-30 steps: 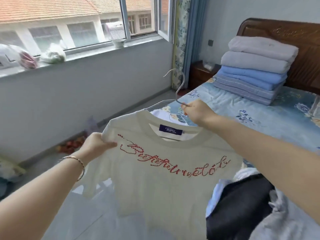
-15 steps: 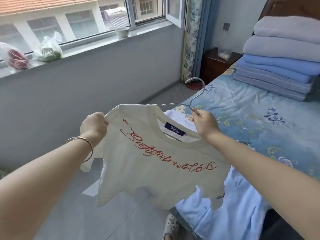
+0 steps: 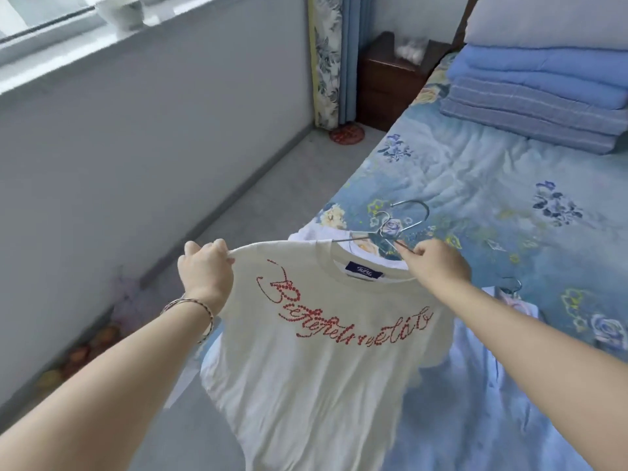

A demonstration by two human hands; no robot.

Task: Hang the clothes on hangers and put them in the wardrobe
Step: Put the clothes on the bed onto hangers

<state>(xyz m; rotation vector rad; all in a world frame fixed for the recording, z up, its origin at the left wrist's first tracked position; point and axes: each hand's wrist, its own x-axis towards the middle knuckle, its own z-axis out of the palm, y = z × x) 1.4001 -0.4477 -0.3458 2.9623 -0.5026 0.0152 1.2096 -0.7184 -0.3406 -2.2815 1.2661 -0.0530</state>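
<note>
Moved: shirt [image 3: 323,368] and both hands are now lower in view, closer over the bed [image 3: 475,185].
Hidden: hanger [image 3: 409,229] wire mostly inside the shirt; overlapping hooks are hard to separate.
Shirt: cream, red beaded script, navy neck label, held up over the bed's edge.
Grip: left hand [image 3: 207,270] clutches a shoulder; right hand [image 3: 438,266] pinches the hanger's neck.
Count: one shirt held, three hooks seen.

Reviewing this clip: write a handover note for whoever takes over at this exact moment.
Left hand grips the cream T-shirt at its shoulder.
Right hand pinches the wire hanger below its hook.
The shirt is held up beside the bed, with the hanger threaded into its collar.
Done: hanger inserted.
Left: settle both shoulders, then carry it to the wardrobe, which is not in view. A light blue garment lies on the bed.
</note>
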